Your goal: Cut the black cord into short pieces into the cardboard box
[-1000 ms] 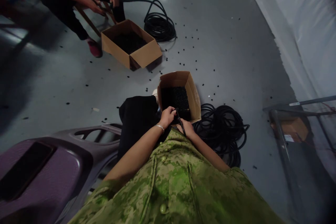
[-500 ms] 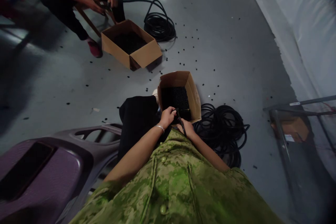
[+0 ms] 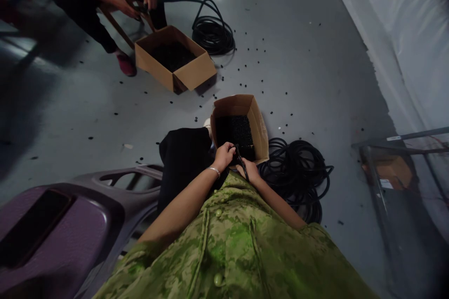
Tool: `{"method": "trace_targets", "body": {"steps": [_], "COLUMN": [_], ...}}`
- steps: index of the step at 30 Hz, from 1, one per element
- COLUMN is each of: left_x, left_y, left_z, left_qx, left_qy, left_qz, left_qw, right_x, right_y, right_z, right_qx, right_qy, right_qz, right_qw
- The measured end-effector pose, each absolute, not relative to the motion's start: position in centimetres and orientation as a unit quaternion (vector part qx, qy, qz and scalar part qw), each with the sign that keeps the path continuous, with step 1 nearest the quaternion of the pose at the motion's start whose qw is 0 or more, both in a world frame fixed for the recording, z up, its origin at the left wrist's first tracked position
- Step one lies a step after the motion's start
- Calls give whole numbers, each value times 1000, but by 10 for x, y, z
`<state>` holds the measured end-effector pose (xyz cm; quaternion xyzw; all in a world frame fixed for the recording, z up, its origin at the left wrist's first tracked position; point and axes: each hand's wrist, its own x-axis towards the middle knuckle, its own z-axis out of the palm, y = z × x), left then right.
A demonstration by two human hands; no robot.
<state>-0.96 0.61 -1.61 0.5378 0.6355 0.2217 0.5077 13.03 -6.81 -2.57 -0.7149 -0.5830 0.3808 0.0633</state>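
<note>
My left hand (image 3: 225, 155), with a bracelet at its wrist, is closed in a pinch over the near edge of a cardboard box (image 3: 260, 128). Its fingertips hold the end of a thin black hose (image 3: 235, 147), mostly covered by the fingers. My right hand (image 3: 249, 170) is closed beside it on a slim black tool (image 3: 242, 161) with a curved, handle-like part; its exact kind is too dark to tell. Small black pieces (image 3: 235, 128) fill the lower part of the box. Coiled black hose (image 3: 298, 168) lies on the floor right of the box.
Across from me a seated person's hands (image 3: 140, 4) work on another black hose above a second cardboard box (image 3: 196, 72); a hose coil (image 3: 212, 35) lies beside it. A phone (image 3: 35, 226) rests on a purple seat (image 3: 84, 238). A metal frame (image 3: 372, 163) stands right.
Both hands stay in nearly the same place with only slight finger movement. The boxes and coils have not moved.
</note>
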Motion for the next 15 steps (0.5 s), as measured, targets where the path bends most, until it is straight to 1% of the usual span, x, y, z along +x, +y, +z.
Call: {"method": "trace_targets", "body": {"steps": [7,15], "left_x": [-8,-7], "left_y": [8,10], "left_z": [-16,-11], "left_qx": [527,467], "left_qy": [638,661], "left_qz": [215,220], "left_qw": [518,544], "right_x": [129,124], "right_y": [-65,-61], "right_z": [-32,-54], "right_qx": [-717,-715], "right_qy": [-599,-629], "right_qz": [352,305], "right_qw": [61,24]}}
